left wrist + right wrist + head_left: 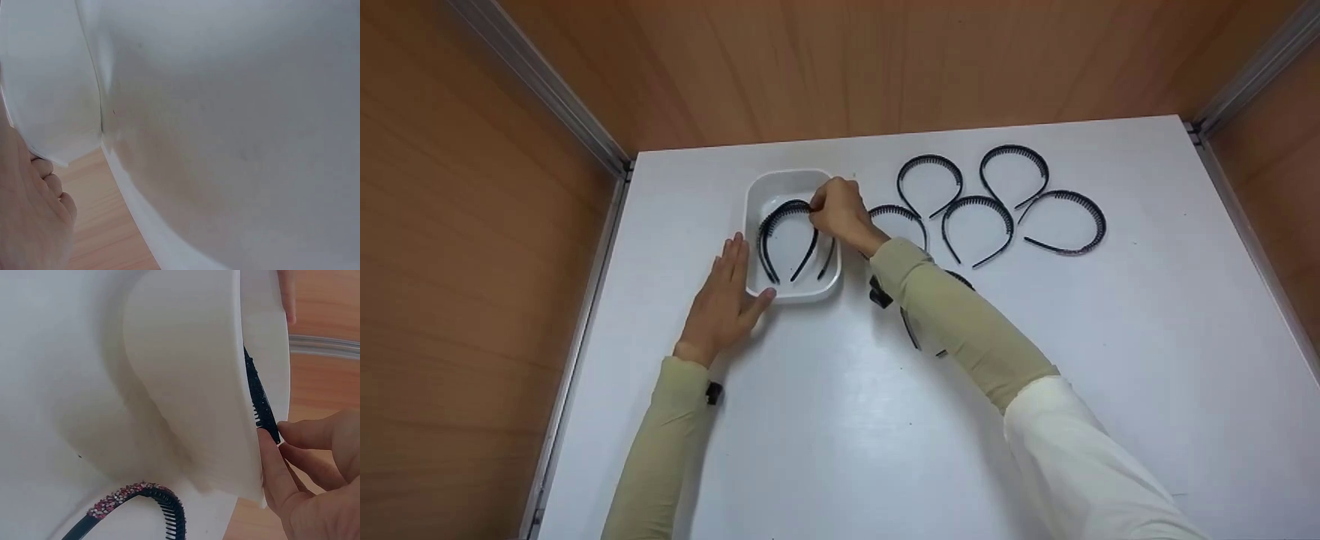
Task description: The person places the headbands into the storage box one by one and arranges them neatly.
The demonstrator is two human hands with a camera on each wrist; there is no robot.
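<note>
A white plastic tub (802,296) stands toward the back left of the table, with black toothed headbands (766,247) lying in it. My right hand (840,214) reaches over the tub's right rim and pinches a black headband (260,396) between thumb and fingers. In the right wrist view this headband shows just inside the rim, partly hidden by the wall. My left hand (720,304) lies along the tub's left side, fingers straight and thumb spread at the front corner. In the left wrist view, its curved fingertips (54,184) show by the tub's wall.
Right of the tub lie several more headbands (976,199) on the white table (840,450). One headband (138,490) with pink and silver beads is close to the tub. My right forearm partly covers another headband (911,330). Wooden panels (847,67) surround the table's back and sides.
</note>
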